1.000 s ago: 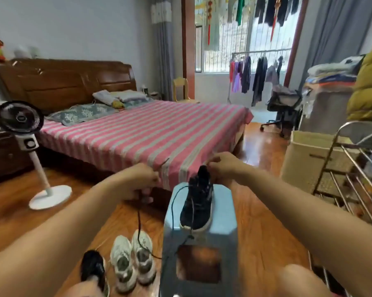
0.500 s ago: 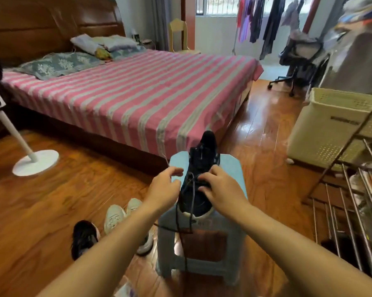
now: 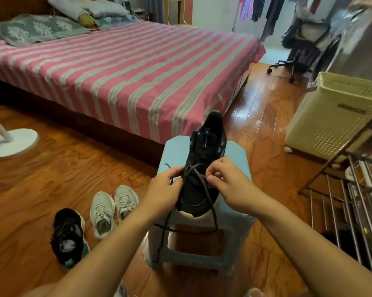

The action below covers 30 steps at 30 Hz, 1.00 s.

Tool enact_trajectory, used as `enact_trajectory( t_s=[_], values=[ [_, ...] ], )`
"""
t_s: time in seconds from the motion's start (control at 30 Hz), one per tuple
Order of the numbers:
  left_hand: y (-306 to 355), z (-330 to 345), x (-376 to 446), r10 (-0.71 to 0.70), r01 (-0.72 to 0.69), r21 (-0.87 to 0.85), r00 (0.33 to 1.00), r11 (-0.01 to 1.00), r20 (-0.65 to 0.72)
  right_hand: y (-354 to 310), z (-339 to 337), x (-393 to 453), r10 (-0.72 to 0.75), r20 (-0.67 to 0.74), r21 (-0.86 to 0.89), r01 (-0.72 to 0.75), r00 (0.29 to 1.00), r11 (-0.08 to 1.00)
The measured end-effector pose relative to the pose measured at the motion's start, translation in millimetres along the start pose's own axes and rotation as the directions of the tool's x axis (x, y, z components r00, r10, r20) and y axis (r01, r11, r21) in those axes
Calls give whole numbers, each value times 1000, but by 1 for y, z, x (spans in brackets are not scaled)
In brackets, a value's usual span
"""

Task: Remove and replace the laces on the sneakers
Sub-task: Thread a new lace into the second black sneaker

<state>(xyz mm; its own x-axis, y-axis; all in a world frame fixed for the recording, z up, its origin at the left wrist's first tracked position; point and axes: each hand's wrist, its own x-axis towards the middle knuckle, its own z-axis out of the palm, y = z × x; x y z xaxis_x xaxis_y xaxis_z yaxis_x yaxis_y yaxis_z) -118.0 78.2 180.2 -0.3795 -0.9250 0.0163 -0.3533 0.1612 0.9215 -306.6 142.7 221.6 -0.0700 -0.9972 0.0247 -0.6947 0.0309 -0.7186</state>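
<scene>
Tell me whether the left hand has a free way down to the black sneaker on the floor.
Probably yes: the floor sneaker lies down-left of the left hand with nothing between. But that hand pinches the lace, so it must let go first.

The white fan [image 3: 11,142] is cut off at the left edge; the right clutter [image 3: 352,28] is blurred

A black sneaker [image 3: 204,168] with teal accents and a dark grey lace [image 3: 197,174] is seen on a pale blue stool [image 3: 234,155]. Behind the stool, a bed sheet [image 3: 120,67] is striped pink and grey. Left of the stool, 2 grey-white sneakers [image 3: 113,207] and 1 black sneaker [image 3: 67,235] are seen on reddish-brown wood flooring [image 3: 52,179].
</scene>
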Motion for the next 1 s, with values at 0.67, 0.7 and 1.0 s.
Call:
enact_trajectory(
  t_s=[0.67, 0.7, 1.0],
  values=[
    [11, 0, 3, 86, -92, 292, 996, 952, 34, -22, -17, 29, 207, -421, 455, 8, 883, 891],
    [12, 1, 2, 89, -96, 307, 995, 947, 37, -21, -16, 29, 228, -392, 476, -15, 891, 879],
    [22, -2, -2, 40, -49, 105, 996, 993, 85, -1, -73, 14, 329, -469, 658, 75, 820, 750]
  ],
)
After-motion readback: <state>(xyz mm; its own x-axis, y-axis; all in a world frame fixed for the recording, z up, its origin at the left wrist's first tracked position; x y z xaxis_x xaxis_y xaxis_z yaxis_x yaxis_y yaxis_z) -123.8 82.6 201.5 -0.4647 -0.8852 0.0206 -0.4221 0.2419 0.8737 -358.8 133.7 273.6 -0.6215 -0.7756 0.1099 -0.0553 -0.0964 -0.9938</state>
